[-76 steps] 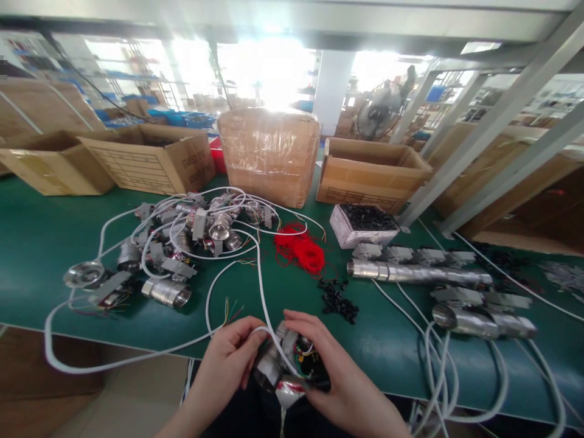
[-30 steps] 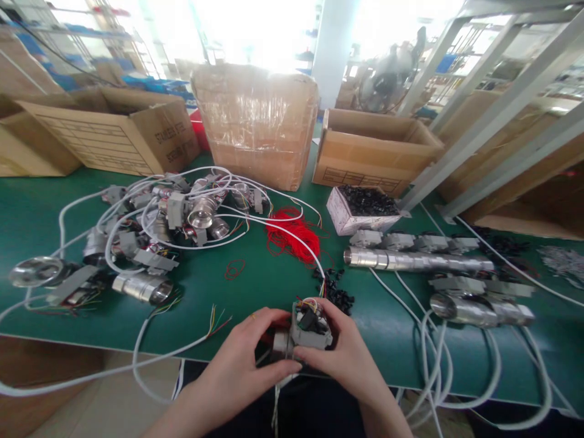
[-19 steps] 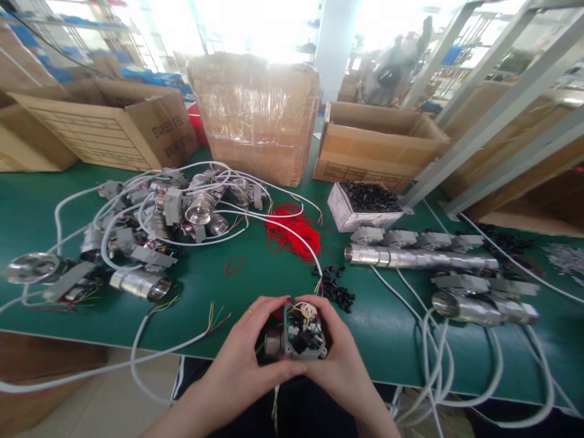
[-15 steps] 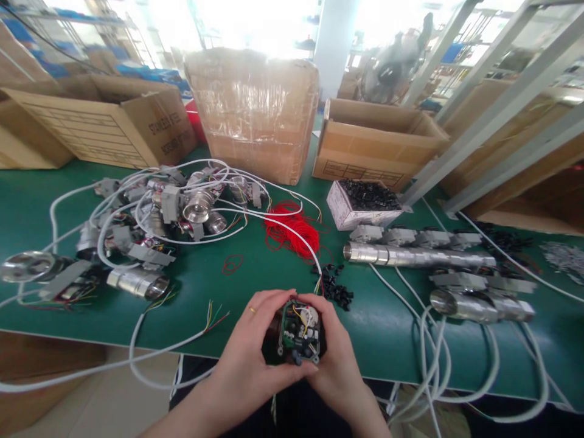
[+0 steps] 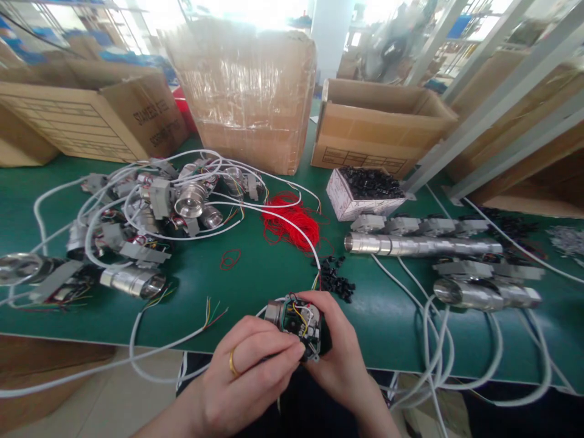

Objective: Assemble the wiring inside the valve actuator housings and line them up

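Observation:
A motorized valve (image 5: pixel 298 325) with a bare circuit board, coloured wires and a metal body at its left is held up near the bench's front edge. My right hand (image 5: pixel 340 350) wraps around its right side, thumb below and fingers behind. My left hand (image 5: pixel 253 371), with a gold ring, has its fingers closed together at the lower left of the circuit board. Whatever is between those fingertips is hidden. Behind the valve, a white cable (image 5: pixel 303 230) ends in thin coloured wires. Loose black plastic parts (image 5: pixel 336 280) lie just beyond my right hand.
Several valves with white cables are piled on the left (image 5: pixel 155 201); others stand in rows (image 5: pixel 424 245) on the right. Red wires (image 5: pixel 292 225) lie mid-bench. A small box (image 5: pixel 340 198) holds black parts. Cardboard boxes (image 5: pixel 241 97) and metal posts (image 5: pixel 483 103) stand behind.
My left hand has moved from around the valve's left side to its lower front edge, fingers now closed together. My right hand keeps its hold. The view has shifted slightly.

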A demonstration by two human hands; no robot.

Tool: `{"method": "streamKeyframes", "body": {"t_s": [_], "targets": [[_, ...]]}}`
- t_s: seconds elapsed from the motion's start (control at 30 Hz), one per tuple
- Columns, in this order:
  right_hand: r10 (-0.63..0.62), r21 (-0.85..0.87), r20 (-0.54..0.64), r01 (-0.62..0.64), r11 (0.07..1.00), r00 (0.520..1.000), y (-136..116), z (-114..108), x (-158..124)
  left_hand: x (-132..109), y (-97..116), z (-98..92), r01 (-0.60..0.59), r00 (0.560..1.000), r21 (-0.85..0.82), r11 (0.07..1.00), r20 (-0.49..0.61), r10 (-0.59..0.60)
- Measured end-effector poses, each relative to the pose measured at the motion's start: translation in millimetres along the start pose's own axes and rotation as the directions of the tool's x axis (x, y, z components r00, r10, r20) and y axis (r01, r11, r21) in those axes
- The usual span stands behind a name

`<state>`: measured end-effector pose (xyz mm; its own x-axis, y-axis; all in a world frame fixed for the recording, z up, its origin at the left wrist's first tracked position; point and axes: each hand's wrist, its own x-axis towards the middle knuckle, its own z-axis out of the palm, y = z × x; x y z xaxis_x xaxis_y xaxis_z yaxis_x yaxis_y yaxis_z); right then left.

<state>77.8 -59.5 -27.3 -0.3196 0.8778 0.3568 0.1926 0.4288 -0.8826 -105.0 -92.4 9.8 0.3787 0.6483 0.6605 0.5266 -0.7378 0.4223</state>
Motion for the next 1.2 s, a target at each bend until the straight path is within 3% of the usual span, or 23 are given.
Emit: {"method": "streamKeyframes", "body": {"t_s": [0.27, 0.43, 0.63, 0.77, 1.2], "targets": [[-0.016, 0.012, 0.052, 0.016, 1.000, 0.999, -0.7, -5.4, 6.2, 18.8, -10.8, -11.1, 0.007, 0.992, -0.089, 0.996, 0.124, 0.004], [-0.033, 0.035, 0.079, 0.030, 0.999, 0.996, 2.5, -7.5, 9.6, 16.1, -17.5, -11.4, -0.006, 0.993, -0.163, 0.987, 0.114, 0.025], [-0.011, 0.056, 0.062, 0.007, 0.998, 0.998, -0.3, -6.6, 12.7, 10.9, -13.4, -11.2, -0.006, 0.989, -0.055, 0.998, 0.146, 0.014], [-0.014, 0.057, 0.064, 0.011, 0.998, 0.998, -1.2, -6.9, 12.2, 18.9, -10.3, -12.6, 0.028, 0.988, -0.117, 0.993, 0.153, -0.010], [-0.013, 0.046, 0.087, 0.009, 0.999, 0.996, 1.8, -9.8, 12.4, 43.4, -15.4, -27.3, -0.007, 0.930, -0.137, 0.991, 0.363, 0.057]]}}
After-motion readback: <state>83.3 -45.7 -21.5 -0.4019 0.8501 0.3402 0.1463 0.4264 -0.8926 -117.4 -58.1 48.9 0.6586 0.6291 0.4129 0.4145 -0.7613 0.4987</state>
